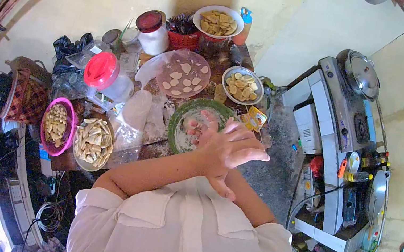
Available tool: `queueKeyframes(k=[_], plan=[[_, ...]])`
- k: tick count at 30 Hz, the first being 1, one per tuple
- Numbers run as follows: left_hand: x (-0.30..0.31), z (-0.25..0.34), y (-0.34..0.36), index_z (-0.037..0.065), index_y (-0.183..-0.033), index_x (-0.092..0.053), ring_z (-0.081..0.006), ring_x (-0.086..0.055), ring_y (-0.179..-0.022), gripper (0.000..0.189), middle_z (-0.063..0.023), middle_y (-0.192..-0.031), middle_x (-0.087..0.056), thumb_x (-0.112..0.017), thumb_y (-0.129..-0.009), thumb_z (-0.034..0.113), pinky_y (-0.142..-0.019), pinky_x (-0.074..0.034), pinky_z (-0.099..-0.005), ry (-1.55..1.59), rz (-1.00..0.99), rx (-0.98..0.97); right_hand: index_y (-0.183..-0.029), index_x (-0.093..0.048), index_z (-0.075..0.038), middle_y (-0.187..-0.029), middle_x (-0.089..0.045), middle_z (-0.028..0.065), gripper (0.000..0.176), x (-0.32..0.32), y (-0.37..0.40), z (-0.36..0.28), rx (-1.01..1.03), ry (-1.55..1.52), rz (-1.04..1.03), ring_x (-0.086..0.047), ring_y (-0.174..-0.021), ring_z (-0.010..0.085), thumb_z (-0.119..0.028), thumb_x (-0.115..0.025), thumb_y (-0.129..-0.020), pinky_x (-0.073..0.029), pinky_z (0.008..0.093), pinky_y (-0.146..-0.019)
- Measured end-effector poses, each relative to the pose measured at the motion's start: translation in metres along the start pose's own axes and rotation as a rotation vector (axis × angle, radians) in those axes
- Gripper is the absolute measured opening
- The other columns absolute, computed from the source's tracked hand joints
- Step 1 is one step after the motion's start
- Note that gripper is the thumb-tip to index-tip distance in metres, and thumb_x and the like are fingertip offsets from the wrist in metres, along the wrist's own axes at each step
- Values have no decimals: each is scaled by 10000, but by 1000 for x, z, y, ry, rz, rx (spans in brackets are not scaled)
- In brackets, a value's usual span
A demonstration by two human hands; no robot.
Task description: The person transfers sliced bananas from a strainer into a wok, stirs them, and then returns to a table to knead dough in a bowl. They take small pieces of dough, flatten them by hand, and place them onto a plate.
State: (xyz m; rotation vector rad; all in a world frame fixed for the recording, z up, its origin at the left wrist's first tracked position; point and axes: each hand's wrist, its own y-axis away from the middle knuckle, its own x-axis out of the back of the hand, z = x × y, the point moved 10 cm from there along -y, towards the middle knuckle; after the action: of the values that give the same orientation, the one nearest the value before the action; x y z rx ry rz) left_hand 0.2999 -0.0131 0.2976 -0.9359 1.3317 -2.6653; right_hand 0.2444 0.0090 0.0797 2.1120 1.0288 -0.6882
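Note:
My left hand (235, 151) is stretched across my body, its fingers apart and nothing seen in them. Behind and partly hidden by it, my right hand (203, 129) is over a green-rimmed round tray (175, 129) with white powder, its fingers spread. The forearms cross. Beyond the tray is a pink round plate (173, 58) bearing several flat pale dough pieces. A metal strainer bowl (230, 70) of yellowish pieces stands to its right, and a yellow packet (254, 118) lies nearer my left hand.
At the table's left are a pink basket (68, 144) and a bowl of pale strips (93, 143). A red-lidded pitcher (102, 70), a white jar (154, 39) and a white bowl of chips (199, 19) stand farther back. A stove (346, 105) is at right.

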Motion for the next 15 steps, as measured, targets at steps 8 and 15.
queueKeyframes(k=[8,15], plan=[[11,-68,14,45,-1087,-535,-255,-529,-911,767,-116,-982,-575,-362,-760,716,-832,-345,-366,808,461,259,-1274,-350,-172,-1224,-451,149,548,1,8,-11,122,-380,-38,-537,-1012,321,-563,-340,-889,-507,423,-727],[26,-60,9,-2,-1105,-498,-251,-494,-927,744,-151,-990,-545,-267,-825,647,-849,-345,-360,539,606,299,-1277,-363,-143,-1196,-493,167,588,-18,12,-11,-74,-787,-66,-517,-1042,332,-585,-321,-892,-473,469,-801]])
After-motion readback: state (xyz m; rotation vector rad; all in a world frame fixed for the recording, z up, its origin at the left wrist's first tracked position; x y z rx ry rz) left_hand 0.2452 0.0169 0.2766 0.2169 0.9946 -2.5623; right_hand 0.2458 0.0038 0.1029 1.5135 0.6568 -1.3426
